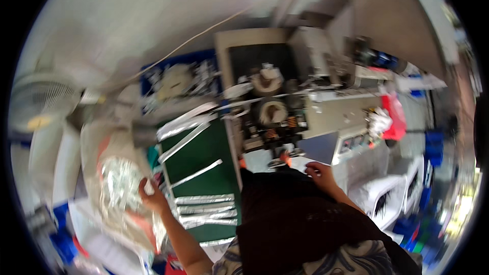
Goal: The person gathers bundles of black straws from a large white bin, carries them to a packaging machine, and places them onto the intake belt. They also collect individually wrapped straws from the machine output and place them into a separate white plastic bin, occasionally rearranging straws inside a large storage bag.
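Note:
My left hand is over the right edge of an open bag full of shiny, crinkled clear-silver pieces. Its thumb and fingers look apart, with something pale in the gap, and blur hides whether they touch it. My right hand hovers beside my dark apron, close to the machine's front. Its fingers are loosely bent and apart, and I see nothing in them. Between the hands, silvery strips lie in rows on a green board, with a longer bundle across its far end.
Ahead stands a machine with round, pale rollers and a strip running across it. A blue crate of loose pieces sits behind the board. At far left is a fan. On the right are a red bag and white containers.

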The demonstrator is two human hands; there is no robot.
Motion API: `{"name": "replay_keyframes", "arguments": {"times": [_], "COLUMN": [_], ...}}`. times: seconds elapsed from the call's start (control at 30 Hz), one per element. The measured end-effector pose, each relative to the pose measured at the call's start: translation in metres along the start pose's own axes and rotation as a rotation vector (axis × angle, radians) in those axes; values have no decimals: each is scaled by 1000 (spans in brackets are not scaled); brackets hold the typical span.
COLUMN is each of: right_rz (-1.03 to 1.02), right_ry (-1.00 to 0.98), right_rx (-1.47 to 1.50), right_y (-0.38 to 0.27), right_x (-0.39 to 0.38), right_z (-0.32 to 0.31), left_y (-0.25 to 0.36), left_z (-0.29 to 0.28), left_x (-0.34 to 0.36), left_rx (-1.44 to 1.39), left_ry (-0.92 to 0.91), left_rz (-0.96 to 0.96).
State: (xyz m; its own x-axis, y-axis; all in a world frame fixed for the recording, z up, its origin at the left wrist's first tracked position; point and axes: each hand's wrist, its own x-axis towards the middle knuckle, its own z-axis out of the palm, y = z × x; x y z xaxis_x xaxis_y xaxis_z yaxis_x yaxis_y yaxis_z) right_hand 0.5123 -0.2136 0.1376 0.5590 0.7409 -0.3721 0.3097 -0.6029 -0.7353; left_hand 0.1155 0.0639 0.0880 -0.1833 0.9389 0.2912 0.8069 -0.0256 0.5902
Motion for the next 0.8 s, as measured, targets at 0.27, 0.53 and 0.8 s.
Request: {"name": "replay_keyframes", "arguments": {"times": [0.27, 0.53, 0.8], "right_rz": [-84, -63, 229], "right_ry": [-2, 54, 9], "right_rx": [52, 169, 397], "right_y": [40, 132, 374], "right_x": [-30, -72, -137], "right_z": [-31, -95, -128], "left_y": [119, 256, 340], "left_z": [1, 5, 40], "left_x": [-54, -189, -390], "left_rx": [-164, -382, -743], "left_ry": [-57, -293, -1277], "left_rz": [220, 500, 874]}}
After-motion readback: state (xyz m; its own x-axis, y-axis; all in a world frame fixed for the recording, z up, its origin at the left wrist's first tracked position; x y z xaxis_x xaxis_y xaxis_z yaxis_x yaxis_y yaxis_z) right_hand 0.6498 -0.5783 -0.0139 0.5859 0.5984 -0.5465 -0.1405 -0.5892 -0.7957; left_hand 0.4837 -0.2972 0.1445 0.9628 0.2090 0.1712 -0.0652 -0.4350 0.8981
